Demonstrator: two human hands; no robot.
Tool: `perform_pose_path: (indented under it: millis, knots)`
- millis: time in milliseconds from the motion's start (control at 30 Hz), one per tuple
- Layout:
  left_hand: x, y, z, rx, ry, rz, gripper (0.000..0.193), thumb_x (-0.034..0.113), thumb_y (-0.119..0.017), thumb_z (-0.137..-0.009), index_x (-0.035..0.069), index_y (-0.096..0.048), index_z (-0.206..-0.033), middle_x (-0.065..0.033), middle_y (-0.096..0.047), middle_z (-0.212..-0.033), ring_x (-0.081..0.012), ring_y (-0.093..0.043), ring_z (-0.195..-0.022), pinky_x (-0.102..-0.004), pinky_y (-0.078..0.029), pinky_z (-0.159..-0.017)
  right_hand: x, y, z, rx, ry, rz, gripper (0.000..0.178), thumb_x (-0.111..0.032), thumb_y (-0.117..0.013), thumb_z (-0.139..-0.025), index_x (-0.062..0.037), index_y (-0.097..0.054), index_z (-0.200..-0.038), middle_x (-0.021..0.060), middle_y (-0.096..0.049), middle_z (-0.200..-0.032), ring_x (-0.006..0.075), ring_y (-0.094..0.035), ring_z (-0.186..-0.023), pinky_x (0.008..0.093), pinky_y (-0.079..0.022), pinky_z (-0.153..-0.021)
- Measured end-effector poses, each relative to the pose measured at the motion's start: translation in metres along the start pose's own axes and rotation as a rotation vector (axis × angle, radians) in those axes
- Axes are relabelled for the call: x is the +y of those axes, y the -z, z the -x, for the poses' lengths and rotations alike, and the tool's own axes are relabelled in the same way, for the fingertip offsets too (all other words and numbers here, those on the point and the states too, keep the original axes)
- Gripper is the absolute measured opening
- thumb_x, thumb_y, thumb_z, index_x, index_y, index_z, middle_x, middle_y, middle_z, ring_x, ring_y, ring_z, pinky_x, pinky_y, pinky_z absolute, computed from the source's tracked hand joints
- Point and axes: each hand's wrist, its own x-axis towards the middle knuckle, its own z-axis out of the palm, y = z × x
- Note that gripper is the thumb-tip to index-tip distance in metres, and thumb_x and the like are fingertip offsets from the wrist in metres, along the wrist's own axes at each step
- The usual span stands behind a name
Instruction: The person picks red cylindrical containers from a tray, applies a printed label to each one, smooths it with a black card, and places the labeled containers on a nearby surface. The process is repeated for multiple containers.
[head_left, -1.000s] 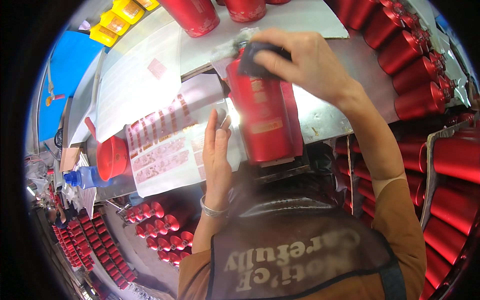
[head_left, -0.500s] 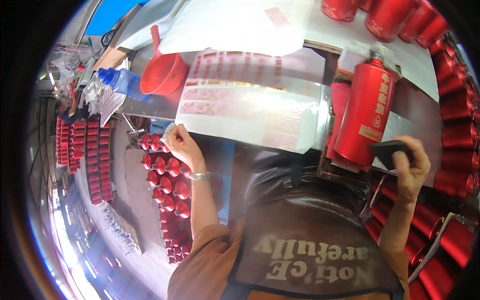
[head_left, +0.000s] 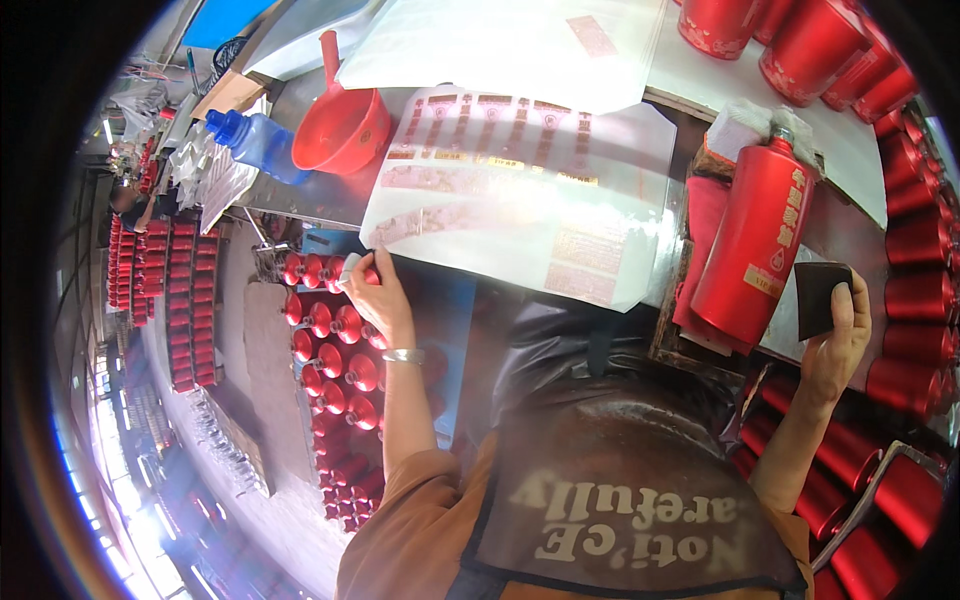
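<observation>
My left hand point(head_left: 380, 300), a metal bracelet on its wrist, is at the near left corner of a printed decal sheet point(head_left: 480, 235). Its fingers are pinched together around a small white scrap point(head_left: 349, 268), whose kind I cannot make out. My right hand point(head_left: 840, 350) grips a dark, flat, squared scraper pad point(head_left: 822, 298) and holds it up just right of a red bottle point(head_left: 750, 250). That bottle, with gold print and a narrow metallic neck, lies tilted on a pink cloth point(head_left: 705, 215). Its neck end rests by a white cloth point(head_left: 738, 128).
A red ladle point(head_left: 340, 130) and a blue-capped bottle point(head_left: 255, 145) stand at the far left. Blank white sheets point(head_left: 500, 50) overlap the decal sheet. Red bottles point(head_left: 345, 325) stand in rows below my left arm; more line the right side point(head_left: 915, 295). A person point(head_left: 130, 205) is in the left distance.
My right hand has moved slightly right and turned the dark pad more upright, away from the red bottle. The left hand stays near the sheet's corner. The whole view has shifted a little.
</observation>
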Motion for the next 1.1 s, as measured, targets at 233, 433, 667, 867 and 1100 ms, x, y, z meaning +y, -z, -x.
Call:
perform_pose_path:
  millis: [233,433,667,867,1100]
  knots:
    - [-0.014,-0.009,-0.041,-0.429,0.691,0.765,0.036,0.038,-0.074,-0.092,0.002,-0.071,-0.095,-0.0030,-0.066,-0.090,-0.0103,-0.060,-0.081,-0.0238,-0.046,-0.066,0.000,-0.004,0.001,0.027,-0.004,-0.025,0.030,-0.009,-0.057,-0.102,0.0034,-0.058,-0.129,0.0108,-0.064,-0.123,0.0153,-0.065,-0.107,0.0309,-0.053,-0.095]
    - [0.036,0.046,-0.038,-0.245,0.097,0.005,0.026,0.025,-0.074,-0.092,0.000,-0.070,-0.091,-0.0028,-0.068,-0.093,-0.0128,-0.062,-0.077,-0.0282,-0.049,-0.066,-0.015,-0.009,0.000,-0.150,-0.143,-0.233,0.027,-0.020,-0.049,-0.107,0.0019,-0.059,-0.119,0.0094,-0.062,-0.109,0.0136,-0.061,-0.098,0.0276,-0.050,-0.085]
    - [0.240,0.093,-0.019,-0.429,-0.680,0.634,0.006,0.003,-0.071,-0.089,0.000,-0.067,-0.093,-0.0171,-0.060,-0.136,-0.0258,-0.054,-0.129,-0.0364,-0.038,-0.109,-0.059,-0.071,-0.026,-0.439,-0.078,0.049,0.037,-0.034,-0.052,-0.102,0.0007,-0.063,-0.110,0.0025,-0.062,-0.086,0.0018,-0.040,-0.054,0.0194,-0.035,-0.053]
    - [0.353,0.125,0.013,-0.957,-0.667,1.158,0.009,0.001,-0.069,-0.088,-0.003,-0.066,-0.095,-0.0186,-0.061,-0.137,-0.0227,-0.055,-0.127,-0.0328,-0.040,-0.105,-0.100,-0.108,-0.061,-1.152,-0.057,-0.074,0.044,-0.007,-0.067,-0.090,0.0034,-0.060,-0.132,0.0030,-0.070,-0.106,0.0017,-0.059,-0.080,0.0201,-0.047,-0.065]
    - [0.326,0.113,0.055,-1.028,-0.429,1.000,0.003,0.000,-0.068,-0.090,-0.003,-0.070,-0.090,-0.0176,-0.063,-0.133,-0.0208,-0.056,-0.124,-0.0337,-0.041,-0.104,-0.091,0.003,0.002,-1.047,-0.333,0.101,0.015,-0.011,-0.073,-0.089,0.0033,-0.070,-0.093,0.0081,-0.071,-0.077,0.0148,-0.067,-0.068,0.0285,-0.053,-0.063]
